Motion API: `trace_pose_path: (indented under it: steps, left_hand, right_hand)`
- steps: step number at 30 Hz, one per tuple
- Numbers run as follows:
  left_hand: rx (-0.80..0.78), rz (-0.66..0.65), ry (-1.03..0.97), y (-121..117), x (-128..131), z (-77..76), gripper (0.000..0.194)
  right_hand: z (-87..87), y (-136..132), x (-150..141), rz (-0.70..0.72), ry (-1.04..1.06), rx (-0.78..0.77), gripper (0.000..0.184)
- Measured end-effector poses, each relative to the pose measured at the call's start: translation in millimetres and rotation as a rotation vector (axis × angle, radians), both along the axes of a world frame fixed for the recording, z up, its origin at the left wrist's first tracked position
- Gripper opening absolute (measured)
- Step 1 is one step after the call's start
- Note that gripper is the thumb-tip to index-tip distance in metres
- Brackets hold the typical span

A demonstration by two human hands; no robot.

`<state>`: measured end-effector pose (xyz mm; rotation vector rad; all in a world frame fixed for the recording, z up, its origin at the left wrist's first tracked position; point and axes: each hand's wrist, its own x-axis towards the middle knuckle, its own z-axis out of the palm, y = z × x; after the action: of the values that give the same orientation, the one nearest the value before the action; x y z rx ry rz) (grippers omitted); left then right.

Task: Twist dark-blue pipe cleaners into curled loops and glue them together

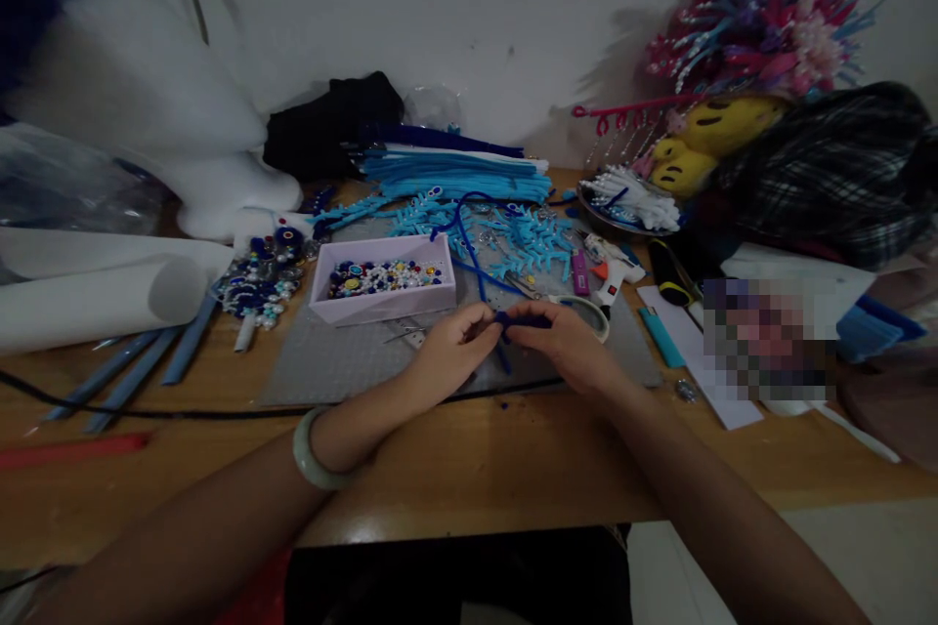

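Over the front of the grey mat (315, 366), my left hand (455, 344) and my right hand (563, 344) are close together, both closed in a pinch. Between their fingertips is a dark blue pipe cleaner (526, 320), partly hidden by the fingers. A blue pipe cleaner end (505, 358) hangs below my fingers, and long bent blue stems (480, 266) rise behind them; whether these join the held piece I cannot tell. Light blue branched pipe-cleaner pieces (528, 239) lie beyond. Scissors (586, 310) lie just behind my right hand.
A white box (385, 311) of beads and gems stands left of my hands. Pipe-cleaner bundles (461, 178) lie at the back. A glue gun (612, 278) and a teal lighter-like object (660, 337) lie right. A white foam head (147, 88) and paper rolls (95, 298) are left.
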<state>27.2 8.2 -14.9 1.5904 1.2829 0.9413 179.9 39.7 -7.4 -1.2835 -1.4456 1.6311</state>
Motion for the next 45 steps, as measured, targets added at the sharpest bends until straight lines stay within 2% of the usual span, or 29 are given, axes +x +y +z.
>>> trace_pose_path:
  steps: [4,7,9,11,14,16,20,24,30,33,39,45]
  left_hand:
    - [0.111,-0.022,0.133,-0.3,-1.1,0.4,0.017]
    - [0.129,-0.014,0.178,-0.1,-2.3,2.5,0.016]
    - [0.068,-0.023,0.123,0.9,-2.8,3.8,0.016]
    - [-0.061,-0.053,-0.014,2.8,-2.7,4.0,0.020]
    - [-0.257,-0.067,-0.258,6.1,-1.9,1.6,0.025]
    - [-0.309,-0.062,-0.339,7.3,-1.3,-1.2,0.018]
    - [-0.253,-0.100,-0.258,5.8,-0.4,-4.3,0.016]
    - [-0.244,-0.101,-0.202,3.6,-0.2,-0.7,0.013]
    - [-0.316,-0.027,-0.312,6.6,-2.8,-0.6,0.013]
    - [-0.335,-0.049,-0.371,9.9,-6.4,-2.7,0.011]
    - [-0.431,-0.219,-0.414,13.6,-15.3,-1.2,0.016]
    - [-0.424,-0.250,-0.286,10.7,-14.7,5.3,0.017]
  right_hand:
    - [0.3,-0.5,2.3,0.047,-0.178,0.089,0.019]
    - [3.6,0.6,3.9,0.062,-0.280,0.169,0.018]
    - [5.6,1.3,4.6,0.065,-0.302,0.215,0.017]
    - [5.8,1.8,4.8,0.048,-0.298,0.226,0.018]
    - [2.9,2.3,4.3,-0.005,-0.235,0.177,0.020]
    - [0.4,2.2,2.9,-0.046,-0.162,0.125,0.022]
    - [-0.7,0.4,-1.2,-0.062,-0.026,0.048,0.020]
    - [1.9,-1.6,-3.5,-0.065,0.138,-0.031,0.018]
    - [4.5,-2.4,-1.3,-0.067,0.277,-0.149,0.020]
    - [5.4,-2.8,0.0,-0.050,0.288,-0.203,0.019]
    - [5.2,-2.9,0.7,-0.031,0.317,-0.139,0.021]
    - [7.1,-3.6,-1.5,-0.007,0.270,-0.124,0.015]
